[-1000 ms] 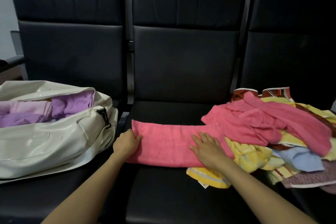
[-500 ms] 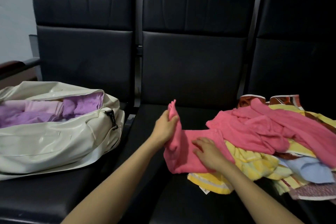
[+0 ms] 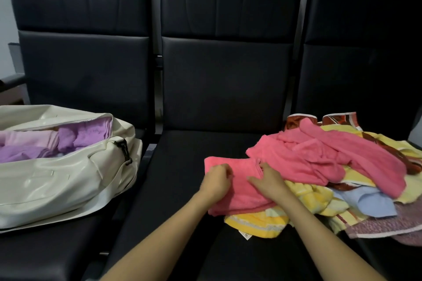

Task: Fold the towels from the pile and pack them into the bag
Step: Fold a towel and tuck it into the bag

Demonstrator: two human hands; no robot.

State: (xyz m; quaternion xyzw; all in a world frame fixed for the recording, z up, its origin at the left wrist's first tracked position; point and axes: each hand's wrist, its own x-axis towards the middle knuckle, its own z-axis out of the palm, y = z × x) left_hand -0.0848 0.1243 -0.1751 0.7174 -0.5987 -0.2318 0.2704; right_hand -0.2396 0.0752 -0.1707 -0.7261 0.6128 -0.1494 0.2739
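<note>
Left hand (image 3: 217, 181): fingers curled, knuckles up, tips dug into the towel (image 3: 239, 196). It appears to grip the upper layer near the left end.

Right hand (image 3: 267, 181): fingers extended and slightly spread, thumb pointing left, palm down on the right half of the towel. It grasps nothing and presses the cloth flat. Judged purpose: one hand pins the fold while the other lines up the layer on top.

Towel: pink, doubled into a short block. It lies on the middle seat (image 3: 182, 166), directly under both hands. Its right end rests on a yellow towel (image 3: 255, 221) at the front edge of the pile (image 3: 342, 166), so its footing there is uneven.

Pile: unfolded pink, yellow, blue and patterned cloth, heaped across the right seat and spilling onto the middle one. It lies within reach of the right hand.

Bag (image 3: 57, 180): cream, on the left seat, well apart from the towel, mouth open upward. Purple towels (image 3: 86, 137) are already inside.

Assessment: the fold is in hand but not finished, and most of the pile remains.
</note>
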